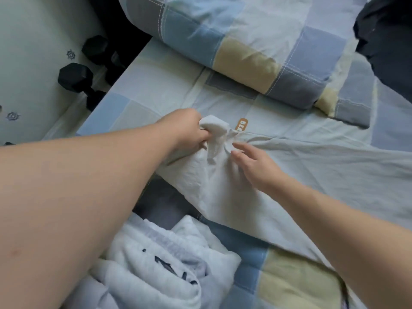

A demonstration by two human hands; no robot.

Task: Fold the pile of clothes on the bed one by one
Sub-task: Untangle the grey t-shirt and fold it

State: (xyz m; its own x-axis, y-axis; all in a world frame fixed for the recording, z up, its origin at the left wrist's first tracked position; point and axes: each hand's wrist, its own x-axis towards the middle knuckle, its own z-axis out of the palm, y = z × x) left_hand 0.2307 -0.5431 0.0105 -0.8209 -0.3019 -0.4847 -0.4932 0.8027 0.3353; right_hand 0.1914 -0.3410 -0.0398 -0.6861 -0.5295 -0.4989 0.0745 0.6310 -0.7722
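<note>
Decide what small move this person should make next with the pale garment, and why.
Probably draw the left hand leftward to pull the bunched cloth flat: it grips a wad of the pale garment, wrinkles fan out there, and the right hand pins the cloth beside it with straight fingers.

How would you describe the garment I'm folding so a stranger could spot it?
Start at the bed's checked blue, grey and yellow sheet. Below the folded duvet a pale garment lies spread out, its bunched end gripped by the left hand, the right hand touching it. Unlike the crumpled white pile nearer the camera, it has no dark print.
</note>
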